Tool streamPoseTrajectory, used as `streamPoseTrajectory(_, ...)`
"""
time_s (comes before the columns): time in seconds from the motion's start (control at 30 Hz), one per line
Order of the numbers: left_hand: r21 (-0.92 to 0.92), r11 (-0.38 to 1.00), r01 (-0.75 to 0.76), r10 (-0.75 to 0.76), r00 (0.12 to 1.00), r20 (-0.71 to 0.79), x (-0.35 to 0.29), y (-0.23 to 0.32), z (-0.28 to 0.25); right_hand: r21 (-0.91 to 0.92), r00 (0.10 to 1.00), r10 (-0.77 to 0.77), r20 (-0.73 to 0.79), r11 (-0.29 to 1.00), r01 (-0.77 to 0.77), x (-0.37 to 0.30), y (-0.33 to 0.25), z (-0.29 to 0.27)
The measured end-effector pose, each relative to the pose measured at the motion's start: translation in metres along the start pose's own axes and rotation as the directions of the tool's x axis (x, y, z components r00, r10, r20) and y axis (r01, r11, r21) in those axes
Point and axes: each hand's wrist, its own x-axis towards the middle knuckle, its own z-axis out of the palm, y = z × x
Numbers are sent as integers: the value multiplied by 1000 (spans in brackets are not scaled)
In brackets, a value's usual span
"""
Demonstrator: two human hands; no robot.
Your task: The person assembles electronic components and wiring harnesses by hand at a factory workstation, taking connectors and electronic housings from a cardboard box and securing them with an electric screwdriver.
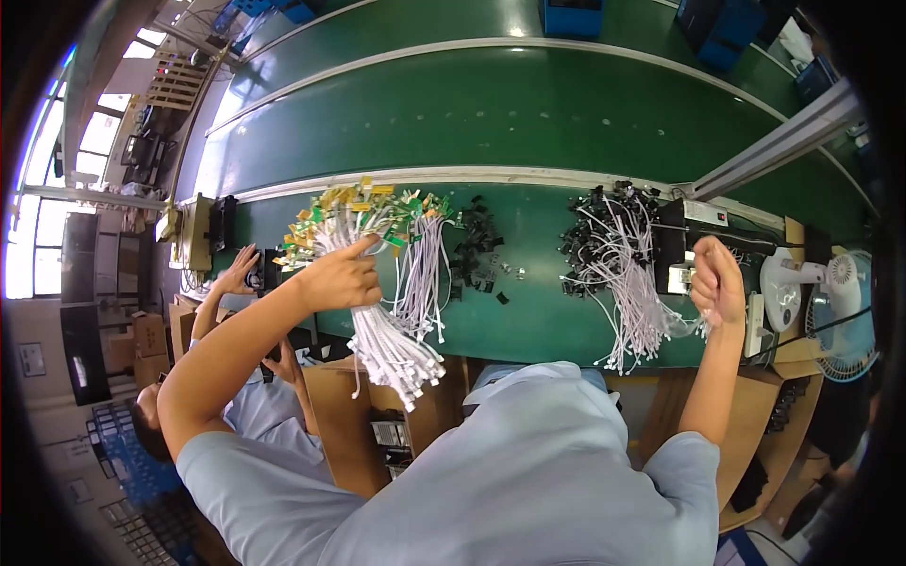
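Left hand (pixel 342 276) amid white cables (pixel 392 330)

The desk (pixel 528 311) has a green top. Under the left hand (pixel 342 275) lies a bundle of white cables (pixel 396 330) with yellow and green tags. Between the hands are small black clips (pixel 477 255). Beside the right hand (pixel 717 278) lies a heap of white wires (pixel 623 274).

A long green counter (pixel 528 311) runs beside a green conveyor belt (pixel 491 113) edged with pale rails. Bright daylight pours through tall windows (pixel 28 245) on the left, and a white desk fan (pixel 845 311) stands at the right near cardboard boxes (pixel 142 340).
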Motion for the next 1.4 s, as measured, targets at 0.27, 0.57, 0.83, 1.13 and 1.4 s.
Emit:
streamPoseTrajectory(0.27,-6,990,-141,140,989,-49,35,-45,79,113,984,-30,-177,992,51,-50,37,-22)
streamPoseTrajectory(0.57,-88,961,-261,257,965,-54,80,-46,171,147,944,-80,-319,980,133,-100,47,-23)
streamPoseTrajectory(0.83,-102,993,-58,54,998,-40,80,7,210,179,900,-49,-434,974,139,-116,59,-37)
streamPoseTrajectory(1.13,-488,867,100,-175,979,-109,94,1,138,125,843,9,-538,990,70,-133,59,-26)
streamPoseTrajectory(1.4,-633,477,610,-864,457,-210,285,-66,180,142,855,106,-508,989,-38,-118,89,6)
